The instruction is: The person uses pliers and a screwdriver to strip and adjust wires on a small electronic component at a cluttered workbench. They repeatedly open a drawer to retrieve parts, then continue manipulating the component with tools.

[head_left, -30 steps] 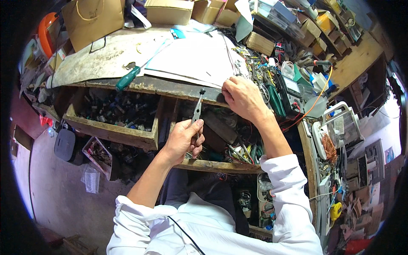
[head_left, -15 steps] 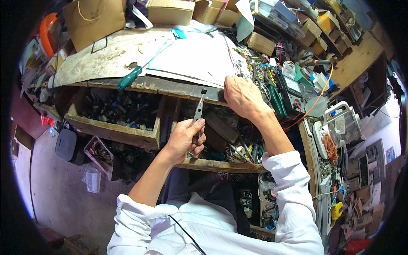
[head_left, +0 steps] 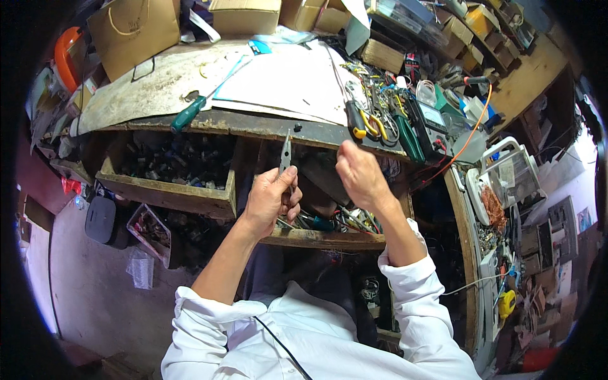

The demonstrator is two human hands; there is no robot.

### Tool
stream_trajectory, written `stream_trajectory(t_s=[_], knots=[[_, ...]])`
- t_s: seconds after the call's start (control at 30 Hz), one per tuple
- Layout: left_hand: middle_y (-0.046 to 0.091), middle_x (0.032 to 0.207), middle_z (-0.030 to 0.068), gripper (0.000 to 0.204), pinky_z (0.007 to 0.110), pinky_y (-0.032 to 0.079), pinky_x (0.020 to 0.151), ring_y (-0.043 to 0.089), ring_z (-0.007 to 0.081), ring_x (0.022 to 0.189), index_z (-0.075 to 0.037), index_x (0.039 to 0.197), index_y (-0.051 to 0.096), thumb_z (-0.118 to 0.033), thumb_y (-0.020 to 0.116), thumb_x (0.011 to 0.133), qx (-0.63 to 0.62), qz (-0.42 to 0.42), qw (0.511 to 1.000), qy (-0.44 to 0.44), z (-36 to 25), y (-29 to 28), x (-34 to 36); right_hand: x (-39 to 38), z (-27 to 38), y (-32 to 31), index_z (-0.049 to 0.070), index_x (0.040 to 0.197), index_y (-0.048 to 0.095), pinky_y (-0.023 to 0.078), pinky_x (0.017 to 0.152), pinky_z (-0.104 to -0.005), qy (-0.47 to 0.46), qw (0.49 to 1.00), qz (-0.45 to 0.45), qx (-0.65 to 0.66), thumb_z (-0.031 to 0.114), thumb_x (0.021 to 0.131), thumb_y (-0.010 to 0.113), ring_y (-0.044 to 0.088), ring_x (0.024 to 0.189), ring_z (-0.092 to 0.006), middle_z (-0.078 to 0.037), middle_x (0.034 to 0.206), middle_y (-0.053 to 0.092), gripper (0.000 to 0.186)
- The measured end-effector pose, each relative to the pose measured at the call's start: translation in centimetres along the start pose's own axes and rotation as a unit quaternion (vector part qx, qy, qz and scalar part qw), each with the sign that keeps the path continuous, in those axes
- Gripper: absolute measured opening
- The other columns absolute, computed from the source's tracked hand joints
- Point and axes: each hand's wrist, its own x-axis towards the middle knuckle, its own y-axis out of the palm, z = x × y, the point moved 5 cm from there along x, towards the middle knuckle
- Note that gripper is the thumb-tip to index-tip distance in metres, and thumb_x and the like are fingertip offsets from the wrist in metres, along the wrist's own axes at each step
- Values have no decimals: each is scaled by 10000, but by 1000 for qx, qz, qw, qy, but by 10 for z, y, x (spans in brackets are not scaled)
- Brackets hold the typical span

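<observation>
My left hand [head_left: 271, 197] is closed round a pair of needle-nose pliers [head_left: 287, 152], jaws pointing away from me above the open drawer. Near the plier tips, a small black piece [head_left: 297, 128] lies on the dark front strip of the bench. Over the right part of the drawer my right hand [head_left: 362, 174] is closed with curled fingers; anything inside it is hidden. Just beyond that hand lie a screwdriver with a black and yellow handle [head_left: 356, 120] and yellow-handled pliers [head_left: 378, 125]. Green-handled pliers [head_left: 408, 138] rest to their right.
White sheets [head_left: 285, 85] cover the bench middle, with a green-handled screwdriver [head_left: 190, 114] over the edge. At left, a wooden drawer [head_left: 168, 193] full of small dark parts stands pulled out. A meter [head_left: 430, 117], tangled tools and an orange cable [head_left: 474, 136] crowd the right side.
My right hand has drawn back from the bench top toward me, uncovering the black and yellow screwdriver and yellow-handled pliers. My left hand, still gripping the needle-nose pliers, has shifted slightly left.
</observation>
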Motion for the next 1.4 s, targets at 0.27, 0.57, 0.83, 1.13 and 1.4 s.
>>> stream_trajectory(t_s=[0.27, 0.57, 0.83, 1.13, 1.4], knots=[[516, 643, 32, 333, 292, 409, 406, 512, 148, 462, -102, 893, 502, -387, 567, 1053, -3, -7, 1000, 7, 2, -1, 3, -20, -100, 73, -33, 1058, 533, 508, 737, -555, 102, 985, 110, -90, 221, 993, 472, 626, 880, -512, -315, 893, 652, 269], [521, 636, 28, 321, 287, 409, 392, 510, 143, 448, -103, 892, 509, -372, 554, 1061, 3, -15, 1000, 4, 4, -4, 3, 14, -107, 105, 36, 1127, 562, 523, 844, -546, 9, 981, 20, -193, 175, 982, 534, 621, 1015, -485, -274, 1048, 647, 202], [518, 637, 31, 313, 281, 405, 387, 512, 143, 450, -109, 890, 509, -368, 558, 1059, 2, -17, 1000, -10, 4, -5, 4, 24, -123, 101, 15, 1257, 589, 497, 988, -529, -10, 955, -6, -295, 145, 953, 494, 588, 1188, -458, -280, 1278, 605, 345], [515, 639, 32, 319, 282, 407, 392, 512, 146, 449, -110, 876, 515, -369, 563, 1056, 1, -18, 1000, -16, 6, -5, 5, 37, -142, 106, -1, 1111, 660, 469, 998, -520, -33, 973, -80, -215, 86, 861, 560, 599, 1144, -456, -275, 1169, 648, 282], [518, 631, 38, 328, 291, 408, 393, 514, 146, 446, -106, 868, 520, -371, 563, 1056, -3, -23, 1000, -19, 5, -4, 4, 37, -158, 113, 34, 1264, 628, 418, 1101, -517, -3, 957, 98, -272, 188, 951, 483, 540, 1284, -423, -244, 1359, 593, 378]])
